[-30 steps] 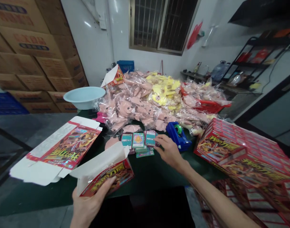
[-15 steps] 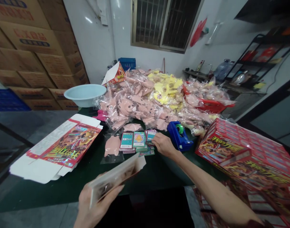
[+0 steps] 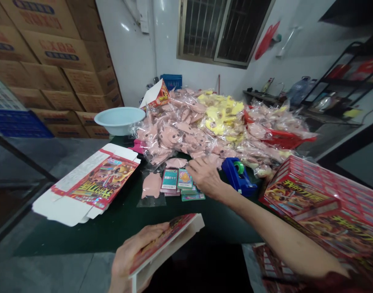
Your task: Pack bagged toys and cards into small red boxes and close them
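My left hand (image 3: 134,256) is closed around a small red printed box (image 3: 165,246) near the table's front edge, its top face tilted up. My right hand (image 3: 205,177) reaches forward, palm down, fingers spread over a small spread of teal and pink cards (image 3: 180,183) on the dark green table (image 3: 113,224). Its fingertips touch the rightmost cards, right beside the edge of a big heap of pink and yellow toys in clear bags (image 3: 211,126). One bagged pink toy (image 3: 152,185) lies just left of the cards.
A pile of flat unfolded red cartons (image 3: 88,185) lies at the left. A blue tape dispenser (image 3: 238,177) sits right of the cards. Stacked red boxes (image 3: 321,203) fill the right side. A pale blue basin (image 3: 119,120) and brown shipping cartons (image 3: 52,61) stand behind.
My left hand has turned the box over and lowered it, so its printed face now points up. My right hand has shifted forward over the cards toward the toy heap.
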Demonstrator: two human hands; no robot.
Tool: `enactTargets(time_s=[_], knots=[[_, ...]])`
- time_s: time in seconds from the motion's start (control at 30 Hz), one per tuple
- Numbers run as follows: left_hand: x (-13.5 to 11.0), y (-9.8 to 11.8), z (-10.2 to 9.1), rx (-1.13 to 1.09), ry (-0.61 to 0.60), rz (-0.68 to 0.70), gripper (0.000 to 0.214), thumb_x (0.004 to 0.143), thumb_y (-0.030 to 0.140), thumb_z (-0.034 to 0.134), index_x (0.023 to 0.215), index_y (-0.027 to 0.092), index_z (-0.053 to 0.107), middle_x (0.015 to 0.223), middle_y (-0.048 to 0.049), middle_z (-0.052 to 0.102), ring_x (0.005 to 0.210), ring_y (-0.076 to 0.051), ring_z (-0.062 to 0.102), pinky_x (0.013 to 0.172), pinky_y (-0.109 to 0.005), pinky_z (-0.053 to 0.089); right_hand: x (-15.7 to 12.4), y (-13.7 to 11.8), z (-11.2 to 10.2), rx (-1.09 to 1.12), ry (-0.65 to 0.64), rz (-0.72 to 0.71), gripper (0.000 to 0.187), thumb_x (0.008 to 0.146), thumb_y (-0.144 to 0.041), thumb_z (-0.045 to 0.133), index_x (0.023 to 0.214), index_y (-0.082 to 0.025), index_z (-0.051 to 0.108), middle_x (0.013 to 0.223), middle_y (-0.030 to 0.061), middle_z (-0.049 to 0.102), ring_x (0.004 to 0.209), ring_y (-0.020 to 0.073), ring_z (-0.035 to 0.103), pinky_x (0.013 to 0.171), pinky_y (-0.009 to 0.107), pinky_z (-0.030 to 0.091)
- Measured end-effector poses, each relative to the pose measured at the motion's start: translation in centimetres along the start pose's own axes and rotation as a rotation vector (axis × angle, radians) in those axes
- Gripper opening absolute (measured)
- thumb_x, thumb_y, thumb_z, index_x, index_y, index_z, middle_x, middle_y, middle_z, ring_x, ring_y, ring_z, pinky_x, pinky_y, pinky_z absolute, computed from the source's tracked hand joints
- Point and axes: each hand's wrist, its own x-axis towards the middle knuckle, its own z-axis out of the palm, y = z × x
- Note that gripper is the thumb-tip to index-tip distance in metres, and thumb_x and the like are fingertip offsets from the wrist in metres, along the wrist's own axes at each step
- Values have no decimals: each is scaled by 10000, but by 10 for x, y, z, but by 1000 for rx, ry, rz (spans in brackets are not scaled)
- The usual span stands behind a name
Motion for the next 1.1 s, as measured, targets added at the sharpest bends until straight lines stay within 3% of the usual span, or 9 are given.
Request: enactTargets(time_s=[0.07, 0.23, 0.47, 0.57, 0.73, 0.9, 1.03, 1.1], knots=[[-4, -6, -2, 2, -93, -5, 340, 702, 176, 698, 1038, 211, 659, 1038, -74, 718, 922, -219, 690, 771, -230, 567, 6, 0, 6, 30, -80, -56, 253, 902, -279, 477, 903, -108, 663, 934, 133, 589, 918, 239, 481, 796, 367, 357], [-13, -21, -6, 14, -235, -44, 438, 748, 165, 664, 1174, 237, 595, 1157, -74, 668, 1025, -223, 650, 853, -248, 546, 12, 13, 28, 141, -252, -67, 394, 747, -481, 662, 881, -111, 685, 917, 110, 575, 836, 201, 512, 705, 291, 387], [-13, -26, -9, 37, -264, -7, 508, 714, 192, 701, 1199, 239, 559, 1165, -70, 664, 1036, -219, 645, 859, -238, 542, 20, 31, 35, 267, -334, -116, 301, 797, -445, 624, 861, -159, 692, 857, 49, 543, 781, 152, 512, 645, 233, 362], [-9, -18, -8, 37, -198, -17, 446, 714, 216, 693, 1147, 235, 587, 1119, -70, 687, 991, -219, 666, 813, -236, 560, 18, 29, 32, 291, -322, -158, 250, 890, -340, 515, 823, -164, 679, 823, 34, 537, 752, 131, 499, 669, 230, 367], [9, 4, -4, 72, -35, 33, 228, 768, 304, 635, 975, 212, 658, 949, -67, 742, 850, -194, 710, 713, -199, 574, 6, 3, 39, 245, -160, -37, 239, 891, -129, 422, 770, -106, 626, 814, 96, 549, 747, 170, 489, 666, 278, 385], [13, 12, -3, 104, 72, -3, 210, 746, 286, 658, 941, 208, 662, 888, -43, 751, 749, -180, 719, 671, -200, 578, -3, 0, 43, 269, 134, 156, 245, 909, -205, 417, 786, -134, 617, 804, 107, 573, 796, 205, 528, 681, 304, 426], [6, 5, 1, 169, 210, -162, 188, 656, 314, 736, 784, 186, 686, 646, 8, 723, 479, -147, 658, 488, -185, 551, -8, 20, 16, 348, 384, 289, 168, 907, -193, 410, 943, -162, 571, 807, 57, 595, 769, 173, 580, 698, 297, 473], [7, 4, 5, 118, 237, -249, 175, 630, 315, 750, 693, 168, 678, 577, 13, 700, 439, -147, 637, 439, -186, 531, -16, 25, -8, 518, 522, 364, 198, 881, -176, 462, 1076, -188, 487, 840, 26, 612, 765, 151, 608, 698, 285, 500]])
